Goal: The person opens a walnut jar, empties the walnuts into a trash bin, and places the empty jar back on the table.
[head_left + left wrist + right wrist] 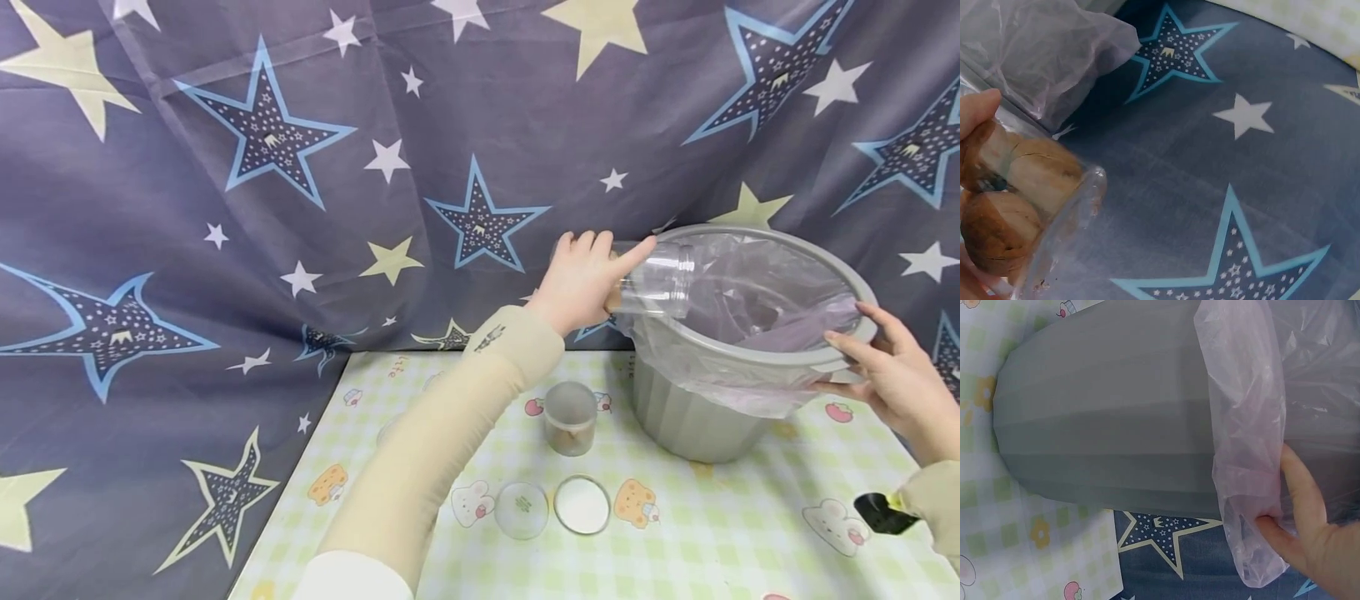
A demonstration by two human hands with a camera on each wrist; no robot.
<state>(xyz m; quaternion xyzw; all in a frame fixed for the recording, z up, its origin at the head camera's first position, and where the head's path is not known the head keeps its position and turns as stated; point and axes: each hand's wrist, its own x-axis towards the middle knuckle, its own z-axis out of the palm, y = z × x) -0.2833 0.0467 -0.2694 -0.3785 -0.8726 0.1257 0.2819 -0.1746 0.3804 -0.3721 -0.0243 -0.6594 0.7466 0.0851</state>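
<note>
My left hand [581, 279] grips a clear plastic jar [663, 279], tipped onto its side with its mouth over the left rim of a grey trash bin [697, 421]. In the left wrist view, several brown round walnuts [1002, 228] lie inside the jar near its base. A thin translucent purple bag [810, 329] lines the bin and folds over its rim. The bin leans toward the right hand [896, 375], which holds the right side of the rim, thumb on top and fingers below. The right wrist view shows those fingers [1304, 494] against the folded bag.
A second clear jar [570, 421] with something brown at its bottom stands left of the bin. Two round lids lie in front: a clear lid [522, 510] and a white-centred lid [582, 504]. A starry curtain [420, 108] hangs behind the checked tablecloth [697, 533].
</note>
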